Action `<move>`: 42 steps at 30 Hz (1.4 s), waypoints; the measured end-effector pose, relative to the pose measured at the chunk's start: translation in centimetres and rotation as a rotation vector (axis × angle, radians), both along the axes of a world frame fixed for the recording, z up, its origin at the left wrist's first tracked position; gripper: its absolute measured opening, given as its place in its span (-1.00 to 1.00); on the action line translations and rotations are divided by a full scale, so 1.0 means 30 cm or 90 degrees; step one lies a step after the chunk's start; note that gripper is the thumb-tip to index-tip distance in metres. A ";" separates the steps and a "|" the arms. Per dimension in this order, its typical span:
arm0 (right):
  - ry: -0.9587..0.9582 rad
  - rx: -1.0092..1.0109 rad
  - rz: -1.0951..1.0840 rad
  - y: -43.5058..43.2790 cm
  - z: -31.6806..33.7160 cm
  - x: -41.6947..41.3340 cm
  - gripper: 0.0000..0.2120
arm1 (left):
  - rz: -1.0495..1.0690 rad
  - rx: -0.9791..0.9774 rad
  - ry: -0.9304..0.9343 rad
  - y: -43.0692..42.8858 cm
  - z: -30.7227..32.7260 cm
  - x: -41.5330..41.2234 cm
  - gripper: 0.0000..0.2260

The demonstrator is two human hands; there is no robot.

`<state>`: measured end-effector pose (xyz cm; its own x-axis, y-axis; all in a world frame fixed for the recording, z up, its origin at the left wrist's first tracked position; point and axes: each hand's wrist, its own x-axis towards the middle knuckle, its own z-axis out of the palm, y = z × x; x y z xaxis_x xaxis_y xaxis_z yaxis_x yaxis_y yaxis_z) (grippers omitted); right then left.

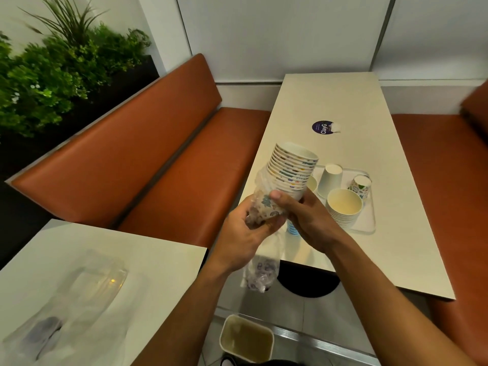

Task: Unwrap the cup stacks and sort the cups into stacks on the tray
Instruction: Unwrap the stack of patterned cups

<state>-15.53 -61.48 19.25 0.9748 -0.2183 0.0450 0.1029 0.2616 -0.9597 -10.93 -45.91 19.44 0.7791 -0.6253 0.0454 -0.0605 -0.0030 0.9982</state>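
Head camera looks down on both hands meeting over the near left edge of the long table (356,122). Between them is the patterned cup stack (291,170), tilted, with its open mouths pointing up and away to the right. Its upper cups are bare. Its lower end sits inside the clear plastic wrap (260,270), which is bunched round the base and trails down below the hands, printed end hanging over the floor.

The left hand (245,236) has its fingers curled round the wrapped base of the stack, gripping it from underneath. The right hand (306,217) clasps the stack just above that, thumb laid across the near side and fingers wrapped behind.

Over on the table, right of the hands, sits the clear tray (368,223). On it are an upright cream cup stack (343,207) at the near side, a white cup (330,180) upside down behind it, and a patterned cup (360,186) upside down at the far right. A blue striped cup (291,229) peeks out just under the right hand; whether it stands on the tray I cannot tell.

Further along the table lies a round dark sticker (320,127). An orange bench (132,154) runs along the left, with green plants (52,75) behind it. Loose clear wrappers (79,286) lie on the near left table (163,260), and a bin (247,338) stands on the floor below.
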 end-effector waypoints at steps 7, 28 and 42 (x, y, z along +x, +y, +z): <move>0.020 0.004 0.004 0.040 -0.030 0.046 -0.55 | -0.062 0.115 -0.068 0.070 -0.006 0.096 -0.50; 0.045 -0.007 0.027 0.017 -0.072 0.066 -0.26 | 0.125 0.127 -0.047 0.035 0.102 0.161 -0.81; 0.077 -0.204 0.032 -0.062 -0.037 -0.010 -0.50 | -0.028 0.077 -0.112 0.009 0.098 0.104 -0.45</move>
<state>-15.83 -63.33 18.15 0.9864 -0.1639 -0.0128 -0.0217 -0.0530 -0.9984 -7.79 -45.65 22.39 0.7377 -0.6675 0.1013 -0.2365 -0.1150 0.9648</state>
